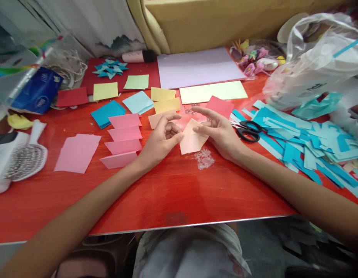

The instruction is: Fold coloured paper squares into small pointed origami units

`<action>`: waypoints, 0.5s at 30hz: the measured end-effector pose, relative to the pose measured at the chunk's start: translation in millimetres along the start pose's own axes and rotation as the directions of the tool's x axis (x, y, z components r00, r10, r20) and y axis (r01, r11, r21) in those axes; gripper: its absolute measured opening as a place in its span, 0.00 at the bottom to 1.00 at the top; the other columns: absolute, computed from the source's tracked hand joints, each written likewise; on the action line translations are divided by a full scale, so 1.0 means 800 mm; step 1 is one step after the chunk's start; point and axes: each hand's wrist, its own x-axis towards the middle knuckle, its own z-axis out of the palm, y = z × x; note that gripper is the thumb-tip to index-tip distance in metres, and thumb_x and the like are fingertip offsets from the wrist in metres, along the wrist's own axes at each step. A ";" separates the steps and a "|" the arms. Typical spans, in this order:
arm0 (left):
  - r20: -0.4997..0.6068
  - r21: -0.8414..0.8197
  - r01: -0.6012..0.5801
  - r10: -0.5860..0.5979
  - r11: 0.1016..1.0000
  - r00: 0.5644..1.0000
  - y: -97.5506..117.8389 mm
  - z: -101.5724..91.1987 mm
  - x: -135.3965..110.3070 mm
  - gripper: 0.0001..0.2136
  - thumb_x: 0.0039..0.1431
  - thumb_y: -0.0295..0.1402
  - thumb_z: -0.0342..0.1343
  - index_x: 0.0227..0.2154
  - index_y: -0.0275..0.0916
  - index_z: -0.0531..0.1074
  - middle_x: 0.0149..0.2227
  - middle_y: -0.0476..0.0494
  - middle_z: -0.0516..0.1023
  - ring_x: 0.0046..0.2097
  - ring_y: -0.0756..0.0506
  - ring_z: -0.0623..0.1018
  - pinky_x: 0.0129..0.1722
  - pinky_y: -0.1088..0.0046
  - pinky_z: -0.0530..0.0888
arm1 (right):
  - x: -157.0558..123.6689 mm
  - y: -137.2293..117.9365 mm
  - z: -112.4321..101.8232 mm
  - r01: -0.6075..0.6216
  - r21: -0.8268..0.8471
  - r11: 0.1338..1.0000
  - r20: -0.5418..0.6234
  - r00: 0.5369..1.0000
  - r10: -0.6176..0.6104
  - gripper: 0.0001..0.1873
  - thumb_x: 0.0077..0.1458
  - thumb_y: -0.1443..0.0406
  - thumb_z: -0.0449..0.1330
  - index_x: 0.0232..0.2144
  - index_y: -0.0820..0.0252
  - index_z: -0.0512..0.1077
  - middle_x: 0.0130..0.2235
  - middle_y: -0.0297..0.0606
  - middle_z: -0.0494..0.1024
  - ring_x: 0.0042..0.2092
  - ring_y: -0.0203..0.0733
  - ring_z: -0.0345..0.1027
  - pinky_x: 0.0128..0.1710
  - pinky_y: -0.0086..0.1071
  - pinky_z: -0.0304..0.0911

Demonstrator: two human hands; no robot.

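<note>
Folding seems underway: your right hand (222, 133) pinches the peach paper (192, 139) above the table (173, 193); whether your left hand (163, 137), at its left edge, grips is unclear. The next crease likely needs aligned edges.

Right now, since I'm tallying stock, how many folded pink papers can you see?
4, in a column left of the left hand: farthest pink paper, second pink paper, third pink paper and nearest pink paper. Others may be hidden.
</note>
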 end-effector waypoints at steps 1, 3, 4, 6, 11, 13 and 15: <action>-0.009 0.027 -0.012 0.012 1.000 1.000 0.001 0.000 -0.001 0.16 0.55 0.30 0.54 0.46 0.42 0.61 0.28 0.52 0.67 0.33 0.52 0.71 0.37 0.75 0.70 | 0.000 0.000 -0.001 -0.001 0.006 1.000 0.003 1.000 0.001 0.28 0.48 0.65 0.61 0.53 0.54 0.63 0.27 0.30 0.71 0.29 0.37 0.66 0.31 0.32 0.64; -0.044 0.114 -0.048 0.054 0.992 0.998 0.002 0.001 -0.005 0.14 0.56 0.29 0.52 0.46 0.42 0.62 0.30 0.51 0.67 0.35 0.52 0.70 0.38 0.74 0.69 | 0.000 -0.003 -0.002 -0.005 0.006 1.000 0.025 1.000 0.004 0.28 0.49 0.65 0.60 0.53 0.56 0.63 0.25 0.29 0.69 0.27 0.35 0.64 0.29 0.30 0.62; -0.067 0.167 -0.069 0.082 0.984 0.994 0.004 0.002 -0.007 0.12 0.57 0.30 0.51 0.45 0.42 0.62 0.31 0.50 0.67 0.35 0.51 0.70 0.39 0.74 0.69 | 0.000 -0.004 -0.003 -0.009 -0.003 1.000 0.054 0.999 0.009 0.28 0.49 0.65 0.60 0.53 0.57 0.63 0.23 0.28 0.68 0.25 0.33 0.62 0.27 0.29 0.60; -0.094 0.246 -0.104 0.131 0.964 0.987 0.007 0.003 -0.009 0.10 0.58 0.31 0.51 0.44 0.42 0.64 0.34 0.49 0.68 0.37 0.51 0.70 0.40 0.74 0.68 | -0.001 -0.006 -0.004 -0.031 -0.034 0.999 0.157 0.987 0.036 0.28 0.50 0.65 0.60 0.55 0.58 0.62 0.20 0.25 0.63 0.22 0.31 0.58 0.22 0.25 0.55; -0.001 0.337 -0.085 0.090 0.938 0.996 0.010 0.000 -0.008 0.07 0.58 0.36 0.51 0.33 0.39 0.69 0.32 0.49 0.71 0.33 0.51 0.69 0.33 0.75 0.65 | -0.005 -0.004 -0.002 -0.083 -0.076 0.994 0.431 0.896 0.107 0.32 0.52 0.65 0.59 0.58 0.58 0.56 0.18 0.22 0.58 0.18 0.28 0.49 0.17 0.23 0.45; 0.045 0.351 -0.064 0.051 0.934 0.998 0.010 -0.001 -0.006 0.10 0.59 0.38 0.49 0.27 0.38 0.69 0.28 0.49 0.71 0.31 0.51 0.68 0.31 0.74 0.64 | -0.005 -0.004 -0.002 -0.089 -0.084 0.993 0.451 0.885 0.117 0.33 0.52 0.66 0.59 0.59 0.59 0.54 0.18 0.22 0.58 0.18 0.27 0.49 0.17 0.23 0.45; 0.064 0.347 -0.045 0.024 0.937 0.998 0.010 -0.001 -0.005 0.13 0.59 0.40 0.49 0.25 0.38 0.68 0.26 0.50 0.69 0.30 0.51 0.67 0.30 0.74 0.63 | -0.004 -0.005 -0.002 -0.093 -0.094 0.991 0.438 0.890 0.126 0.33 0.53 0.66 0.59 0.60 0.58 0.54 0.18 0.22 0.58 0.18 0.27 0.49 0.17 0.23 0.46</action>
